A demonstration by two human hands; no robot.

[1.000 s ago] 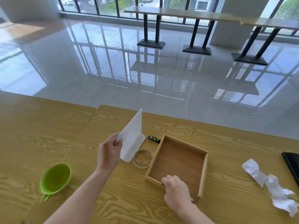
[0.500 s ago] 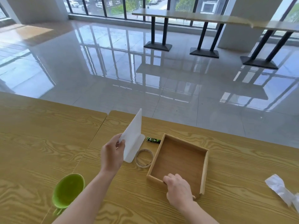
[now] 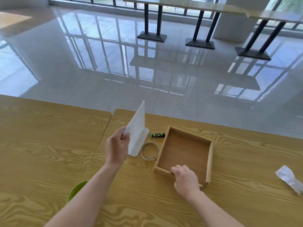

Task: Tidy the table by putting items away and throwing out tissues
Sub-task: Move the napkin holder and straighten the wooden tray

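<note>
Left hand (image 3: 117, 146): I see it pinching the near corner of the white tissue (image 3: 136, 133), one half stood upright; I judge that's to lift it clear for the bin.
Right hand (image 3: 186, 179): fingers curled over the near wall of the wooden tray (image 3: 210, 161), probably to steady it.
Tissue: its lower half lies on the table (image 3: 246, 153), between the hands.
Ring (image 3: 150, 151), small tube (image 3: 157, 135): just left of the tray, untouched.
Crumpled tissue (image 3: 289, 178): far right, well apart from both hands.
</note>
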